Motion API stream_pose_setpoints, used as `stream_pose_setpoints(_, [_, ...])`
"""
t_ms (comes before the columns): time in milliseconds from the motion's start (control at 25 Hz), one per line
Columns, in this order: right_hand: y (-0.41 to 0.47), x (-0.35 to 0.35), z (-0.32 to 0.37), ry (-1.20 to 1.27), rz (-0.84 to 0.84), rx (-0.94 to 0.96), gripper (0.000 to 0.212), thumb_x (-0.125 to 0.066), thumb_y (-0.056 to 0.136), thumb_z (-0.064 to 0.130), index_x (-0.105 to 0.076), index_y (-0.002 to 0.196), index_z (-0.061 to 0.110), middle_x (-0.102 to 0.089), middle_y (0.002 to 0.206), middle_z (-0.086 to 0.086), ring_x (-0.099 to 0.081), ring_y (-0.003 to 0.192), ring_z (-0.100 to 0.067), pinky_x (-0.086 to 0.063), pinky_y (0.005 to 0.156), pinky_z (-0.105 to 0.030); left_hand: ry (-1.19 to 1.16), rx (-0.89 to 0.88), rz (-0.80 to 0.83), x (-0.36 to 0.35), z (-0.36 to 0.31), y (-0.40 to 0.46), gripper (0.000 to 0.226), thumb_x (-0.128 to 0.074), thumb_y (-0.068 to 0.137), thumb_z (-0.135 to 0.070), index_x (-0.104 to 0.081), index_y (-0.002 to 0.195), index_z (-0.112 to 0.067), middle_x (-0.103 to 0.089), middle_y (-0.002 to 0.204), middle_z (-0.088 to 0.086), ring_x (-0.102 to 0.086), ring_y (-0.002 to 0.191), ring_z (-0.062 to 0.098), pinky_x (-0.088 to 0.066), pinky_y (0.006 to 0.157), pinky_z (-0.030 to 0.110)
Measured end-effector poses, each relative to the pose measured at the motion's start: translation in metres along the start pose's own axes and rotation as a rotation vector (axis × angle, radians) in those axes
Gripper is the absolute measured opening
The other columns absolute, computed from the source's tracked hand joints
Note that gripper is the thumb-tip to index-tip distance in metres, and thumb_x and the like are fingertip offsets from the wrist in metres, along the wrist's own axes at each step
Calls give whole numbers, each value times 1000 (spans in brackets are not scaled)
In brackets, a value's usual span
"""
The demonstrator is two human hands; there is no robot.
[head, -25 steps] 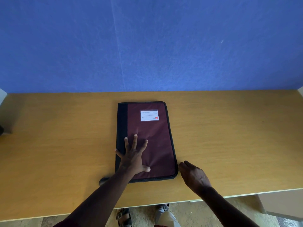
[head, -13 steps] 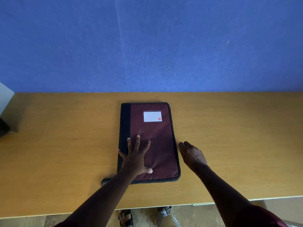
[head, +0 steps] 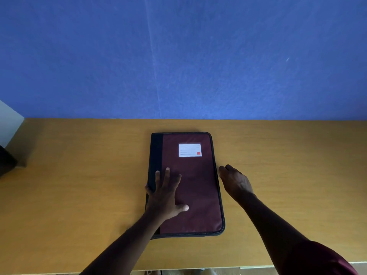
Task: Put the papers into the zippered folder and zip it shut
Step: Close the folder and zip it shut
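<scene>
Maroon folder [head: 190, 185] under left hand [head: 163, 197], right hand [head: 235, 181] beside.

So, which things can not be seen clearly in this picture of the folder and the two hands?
- Papers: none visible; the closed folder would hide any inside.
- Zipper pull: right hand covers that edge, so its grip is unclear.
- Label writing: too small.
- Folder's near-left corner: behind the left hand and forearm.
- Dark object: cut off at left.
</scene>
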State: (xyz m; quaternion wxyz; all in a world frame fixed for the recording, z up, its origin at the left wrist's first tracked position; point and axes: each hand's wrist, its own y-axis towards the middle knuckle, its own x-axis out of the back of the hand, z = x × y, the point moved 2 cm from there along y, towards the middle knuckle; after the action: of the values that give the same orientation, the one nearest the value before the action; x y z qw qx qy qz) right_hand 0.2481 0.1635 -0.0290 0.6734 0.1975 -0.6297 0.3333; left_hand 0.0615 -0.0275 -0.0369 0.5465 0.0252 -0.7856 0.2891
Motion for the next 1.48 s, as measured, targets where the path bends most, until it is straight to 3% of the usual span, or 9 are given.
stream_pose_setpoints(200, [22,4,-1,-35,-10,-9,7,-53,97,19,-48,101,20,-51,89,3,-44,64,-12,-42,52,-27,-35,43,-4,20,24,27,113,-62,75,-75,11,154,-40,33,160,0,26,147,38,-10,112,74])
stream_pose_setpoints(480, [57,14,-3,-95,28,-32,20,-54,96,19,-35,91,25,-39,64,9,-41,50,-7,-38,49,-26,-106,68,61,54,41,68,127,-77,72,-61,17,155,-36,37,158,4,18,149,41,-16,116,67])
stream_pose_setpoints(640, [80,23,-4,-93,21,-30,17,-56,95,18,-39,95,23,-39,66,10,-40,50,-6,-39,50,-26,-67,32,124,69,42,87,134,-84,70,-51,20,153,-35,40,157,3,20,148,42,-15,115,70])
stream_pose_setpoints(800, [107,30,-6,-80,9,-39,13,-53,96,19,-40,95,23,-44,69,9,-45,53,-9,-39,52,-27,-102,43,112,82,45,106,130,-80,73,-54,19,154,-33,38,158,4,19,149,43,-17,114,71])
stream_pose_setpoints(1040, [145,36,-8,-89,21,-12,17,-56,91,11,-45,100,21,-42,70,8,-46,54,-9,-35,48,-24,-97,52,120,89,52,123,139,-86,69,-49,24,153,-31,43,155,6,19,148,43,-18,117,65])
stream_pose_setpoints(1240, [172,40,-8,-87,52,-2,23,-60,90,12,-44,101,24,-54,79,4,-57,65,-13,-48,53,-25,-168,50,112,86,53,130,146,-90,66,-42,28,151,-29,46,152,9,22,148,38,-33,116,53])
stream_pose_setpoints(1360, [184,37,-10,-13,67,-43,23,-57,90,7,-42,90,25,-58,79,-1,-59,65,-16,-52,52,-29,-172,43,104,84,55,132,147,-90,65,-43,29,151,-29,46,152,10,23,148,38,-33,116,52])
stream_pose_setpoints(1480, [195,38,-13,193,66,-84,12,-57,90,5,-58,90,17,-67,82,-9,-65,68,-25,-59,59,-41,-181,49,99,83,54,133,146,-90,66,-41,30,150,-29,50,148,9,24,148,38,-35,116,50])
